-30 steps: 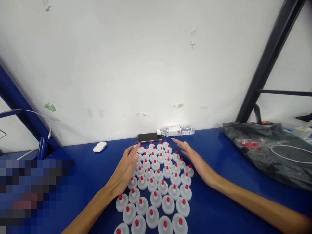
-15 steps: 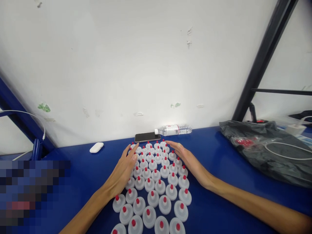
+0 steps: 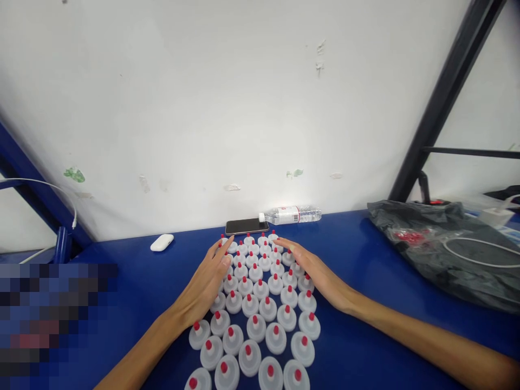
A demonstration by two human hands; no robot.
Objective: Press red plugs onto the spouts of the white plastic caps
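Several round, translucent white caps with red tips [image 3: 255, 328] stand upright in loose rows on the blue table [image 3: 357, 346]. Along the left side of the group lies my left hand [image 3: 209, 281], fingers stretched forward beside and over the far left caps. My right hand [image 3: 311, 268] rests at the right side, fingers extended over the far right caps, partly hiding a few. Both hands are open and grip nothing. Whether the palms press on the caps at the edges I cannot tell.
Behind the caps lie a black phone [image 3: 242, 226] and a clear water bottle [image 3: 290, 215] on its side. A white earbud case [image 3: 162, 242] sits at left. At right, a grey plastic bag [image 3: 459, 271] carries a small packet with red pieces [image 3: 410, 236] and a white cable.
My right hand has shifted slightly left, its fingers now over the far right caps. The left hand looks almost unchanged. The whole view has moved very slightly.
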